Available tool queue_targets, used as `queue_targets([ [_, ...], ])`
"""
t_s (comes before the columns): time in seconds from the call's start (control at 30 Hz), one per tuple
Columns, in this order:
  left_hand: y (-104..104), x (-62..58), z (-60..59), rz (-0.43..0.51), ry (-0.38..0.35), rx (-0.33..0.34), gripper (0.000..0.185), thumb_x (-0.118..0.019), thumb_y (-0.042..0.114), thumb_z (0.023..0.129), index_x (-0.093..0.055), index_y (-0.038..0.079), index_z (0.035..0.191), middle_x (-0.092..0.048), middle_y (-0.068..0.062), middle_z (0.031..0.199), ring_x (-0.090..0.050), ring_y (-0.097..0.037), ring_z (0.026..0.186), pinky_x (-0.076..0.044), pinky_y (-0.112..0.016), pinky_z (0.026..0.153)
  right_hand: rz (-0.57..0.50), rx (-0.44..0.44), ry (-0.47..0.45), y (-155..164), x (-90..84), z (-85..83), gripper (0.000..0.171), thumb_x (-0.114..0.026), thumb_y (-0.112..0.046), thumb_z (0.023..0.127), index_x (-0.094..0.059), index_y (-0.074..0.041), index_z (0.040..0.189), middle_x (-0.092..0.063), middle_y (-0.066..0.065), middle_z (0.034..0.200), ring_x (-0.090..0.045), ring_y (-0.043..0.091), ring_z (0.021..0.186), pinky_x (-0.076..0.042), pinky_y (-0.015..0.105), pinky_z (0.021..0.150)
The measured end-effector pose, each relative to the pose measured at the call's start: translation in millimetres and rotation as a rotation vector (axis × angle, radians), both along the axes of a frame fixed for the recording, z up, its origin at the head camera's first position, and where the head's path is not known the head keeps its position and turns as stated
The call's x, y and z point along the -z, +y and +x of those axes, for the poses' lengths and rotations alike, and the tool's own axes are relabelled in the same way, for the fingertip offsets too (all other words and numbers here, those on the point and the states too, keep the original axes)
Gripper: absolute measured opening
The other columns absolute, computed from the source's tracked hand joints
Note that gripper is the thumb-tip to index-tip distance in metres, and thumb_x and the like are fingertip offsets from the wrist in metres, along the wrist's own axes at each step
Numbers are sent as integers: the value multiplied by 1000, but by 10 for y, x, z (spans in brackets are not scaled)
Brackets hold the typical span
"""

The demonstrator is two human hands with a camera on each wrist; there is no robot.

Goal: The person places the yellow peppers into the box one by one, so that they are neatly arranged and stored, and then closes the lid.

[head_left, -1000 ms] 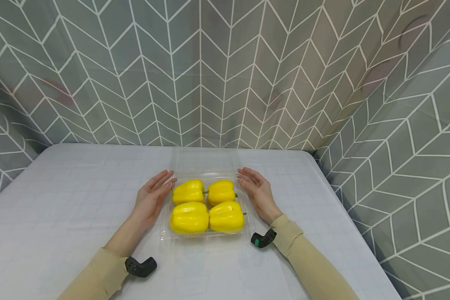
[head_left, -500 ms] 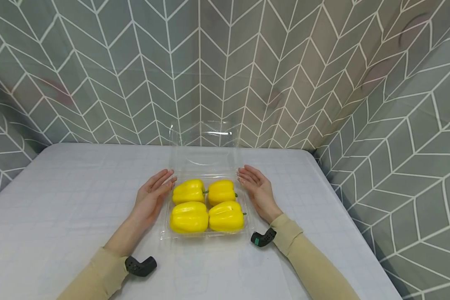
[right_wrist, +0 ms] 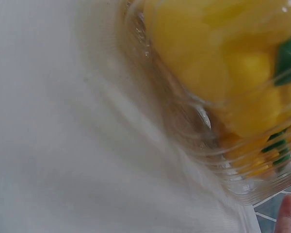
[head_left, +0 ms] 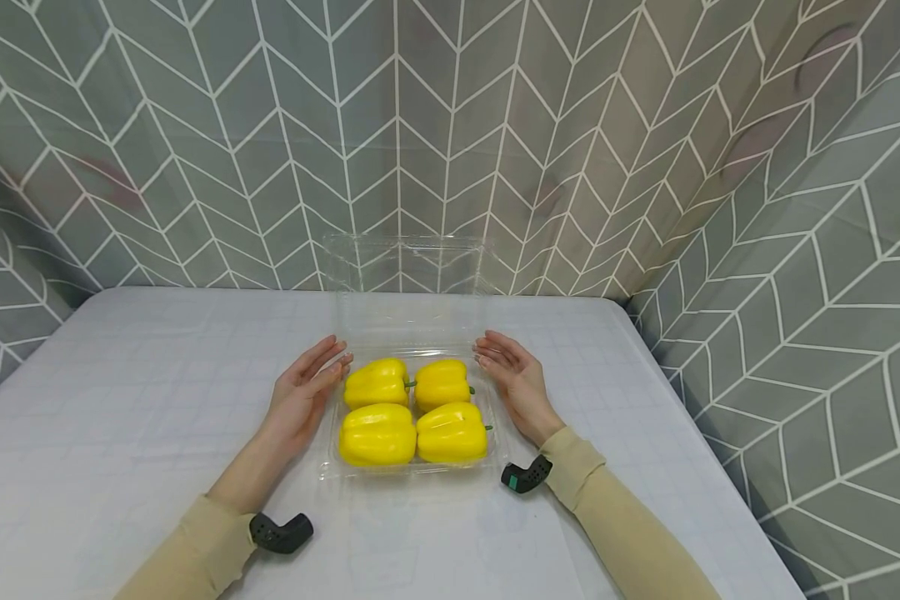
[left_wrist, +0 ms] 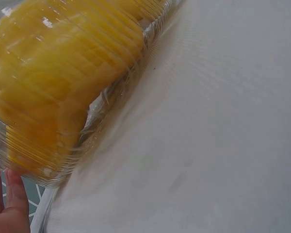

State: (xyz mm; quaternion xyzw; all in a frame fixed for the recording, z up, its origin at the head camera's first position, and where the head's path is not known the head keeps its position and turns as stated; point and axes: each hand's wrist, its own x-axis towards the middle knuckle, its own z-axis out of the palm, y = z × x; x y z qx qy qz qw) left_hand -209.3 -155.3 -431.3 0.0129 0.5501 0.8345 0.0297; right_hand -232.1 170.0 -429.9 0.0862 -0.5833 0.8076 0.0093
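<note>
A clear plastic clamshell box (head_left: 405,472) lies on the table with several yellow bell peppers in it, such as the front left pepper (head_left: 377,435) and the front right pepper (head_left: 452,432). Its see-through lid (head_left: 412,312) stands raised at the far side. My left hand (head_left: 298,398) rests along the left wall, fingertips right at the far left corner. Along the right wall lies my right hand (head_left: 521,390), its fingertips by the far right corner. The left wrist view shows fingers (left_wrist: 15,194) beside the ribbed corner; fingers (right_wrist: 285,213) appear likewise in the right wrist view.
A white cloth covers the table (head_left: 157,375) around the box. Behind it hangs a grey curtain (head_left: 420,150) with white chevron lines, and another patterned curtain (head_left: 832,333) runs along the right. Black wrist devices (head_left: 281,533) sit at both sleeves.
The clear lid has shifted at the far side and its upper edge now shows higher against the curtain. Both hands and the peppers have stayed almost still.
</note>
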Motion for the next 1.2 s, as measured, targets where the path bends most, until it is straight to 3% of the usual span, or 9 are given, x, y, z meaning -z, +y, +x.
queue_targets([
  [0.17, -6, 16, -3, 19, 6, -5, 62, -63, 11, 99, -34, 4, 153, -55, 5, 134, -62, -6, 117, -49, -20, 103, 40, 9, 4, 1, 8, 2, 50, -60, 6, 96, -43, 8, 143, -62, 7, 126, -63, 15, 115, -50, 30, 107],
  [0.37, -8, 35, 6, 29, 32, -12, 40, -63, 12, 98, -50, 6, 136, -59, 3, 131, -62, -8, 118, -49, -23, 104, 89, 35, 4, -4, 2, 25, 37, -62, 2, 96, -52, 5, 132, -59, 16, 132, -62, 17, 116, -50, 31, 107],
  [0.57, -4, 27, 19, 10, -2, -22, 20, -61, 9, 100, -55, 10, 119, -63, 8, 123, -65, -5, 111, -50, -20, 102, 100, 61, -48, -10, -6, 40, 36, -62, 2, 95, -54, 1, 130, -63, 7, 125, -63, 15, 113, -50, 27, 106],
  [0.8, -6, -20, 43, -8, -43, -33, 17, -58, 6, 100, -62, 22, 106, -54, 3, 126, -60, -7, 112, -52, -16, 98, 123, 85, -64, -7, -24, 51, 28, -68, -8, 95, -63, -3, 122, -61, 2, 123, -56, 17, 116, -53, 20, 98],
  [0.97, -18, -24, 62, 8, -48, -1, 7, -61, 14, 101, -62, 19, 104, -47, -2, 135, -65, -7, 113, -50, -22, 103, 146, 105, -35, 6, -16, 62, 23, -67, -10, 96, -67, 1, 116, -62, 5, 127, -60, 18, 114, -53, 23, 100],
  [1.07, -21, -12, 53, 14, -49, 4, 5, -57, 14, 103, -60, 16, 105, -49, -1, 136, -65, -8, 114, -48, -23, 105, 107, 90, -14, 11, -6, 69, 13, -65, -8, 97, -71, -6, 108, -63, 5, 125, -63, 17, 113, -51, 27, 106],
  [1.2, -27, 1, 52, 3, -37, 11, 14, -45, 17, 108, -58, 14, 108, -54, 2, 134, -63, -10, 117, -46, -22, 107, 59, 70, -8, 28, 18, 70, 16, -60, -7, 98, -73, -12, 102, -65, 3, 123, -64, 17, 115, -49, 29, 108],
])
